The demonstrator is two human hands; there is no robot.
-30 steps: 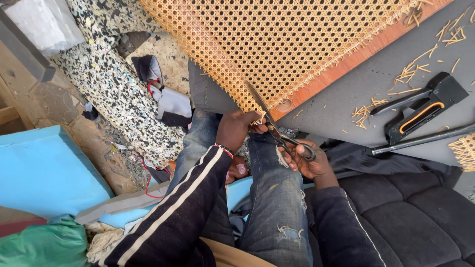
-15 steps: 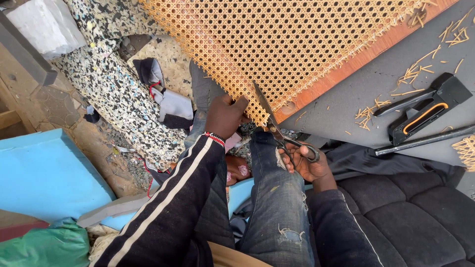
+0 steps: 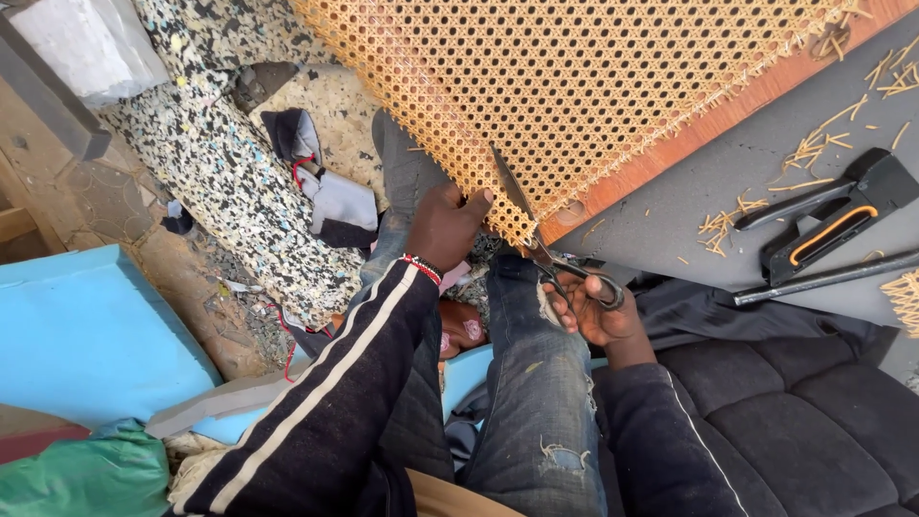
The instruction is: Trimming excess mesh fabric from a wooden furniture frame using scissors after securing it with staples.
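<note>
Head view: left hand [image 3: 446, 222] pinches cane webbing [image 3: 574, 86]; right hand [image 3: 595, 311] grips scissors [image 3: 536, 235], blade tips hidden.

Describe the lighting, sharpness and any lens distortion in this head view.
Head view: soft, even daylight with no hard shadows or glare; the cane webbing and scissors are sharp, as are the left hand and right hand; the wide lens tilts the scene and bows the edges; the dark cushion loses detail.

free: bare grey bench [image 3: 689, 206] between cane webbing [image 3: 574, 86] and staple gun [image 3: 833, 225] | blocked right: staple gun, metal bar [image 3: 823, 280] | littered: cane offcuts [image 3: 723, 225]
</note>
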